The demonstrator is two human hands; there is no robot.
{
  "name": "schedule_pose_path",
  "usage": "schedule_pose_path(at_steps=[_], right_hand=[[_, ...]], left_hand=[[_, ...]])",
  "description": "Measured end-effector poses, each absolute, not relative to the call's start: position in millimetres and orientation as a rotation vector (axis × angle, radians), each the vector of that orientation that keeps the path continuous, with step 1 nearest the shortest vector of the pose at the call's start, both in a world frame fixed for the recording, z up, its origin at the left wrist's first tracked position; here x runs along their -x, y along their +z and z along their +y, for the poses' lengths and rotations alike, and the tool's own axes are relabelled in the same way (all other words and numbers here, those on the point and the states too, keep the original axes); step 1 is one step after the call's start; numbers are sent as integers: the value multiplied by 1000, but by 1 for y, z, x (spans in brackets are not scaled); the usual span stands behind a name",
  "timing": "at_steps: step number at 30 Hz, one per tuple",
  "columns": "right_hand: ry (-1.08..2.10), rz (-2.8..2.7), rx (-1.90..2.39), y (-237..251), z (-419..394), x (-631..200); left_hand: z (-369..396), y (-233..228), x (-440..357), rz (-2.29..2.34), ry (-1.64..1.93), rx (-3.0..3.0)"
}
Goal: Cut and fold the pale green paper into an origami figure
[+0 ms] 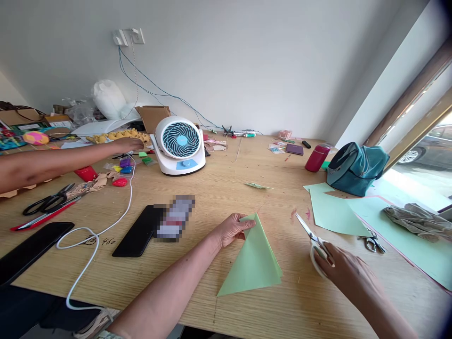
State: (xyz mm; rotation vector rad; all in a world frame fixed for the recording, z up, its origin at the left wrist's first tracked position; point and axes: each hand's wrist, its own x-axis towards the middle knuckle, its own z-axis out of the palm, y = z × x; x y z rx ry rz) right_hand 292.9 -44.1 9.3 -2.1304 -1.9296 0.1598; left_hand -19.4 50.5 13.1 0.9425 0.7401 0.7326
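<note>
My left hand point(235, 230) pinches the top corner of a folded sheet of light green paper point(252, 261). The paper forms a tall triangle, with layered edges along its right side, and stands over the wooden table point(226, 188). On the right, my right hand point(348, 268) grips a pair of white-handled scissors point(312, 235), fingers in the loops. The blades point up and left, apart from the paper, and look closed or nearly so. More green paper point(334, 212) lies beyond the scissors.
A white fan point(180, 146) stands mid-table. Phones point(136, 233), a white cable point(92, 254) and black scissors point(49, 200) lie left, where another person's arm point(70, 162) reaches in. Metal scissors point(372, 242), a teal bag point(358, 167) and a red bottle point(317, 158) are right.
</note>
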Motion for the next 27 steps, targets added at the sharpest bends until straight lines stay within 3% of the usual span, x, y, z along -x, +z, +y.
schedule_pose_path(at_steps=[3, 9, 15, 27], right_hand=[[-35, -2024, 2117, 1, -33, -310], [-103, -2003, 1948, 8, -26, -296], [1000, -1965, 1534, 34, -29, -219], [607, -1934, 1676, 40, 22, -239]], left_hand=[[51, 13, 20, 741, 739, -916], [52, 11, 19, 761, 782, -871], [50, 11, 16, 744, 823, -879], [51, 3, 11, 882, 828, -1114]])
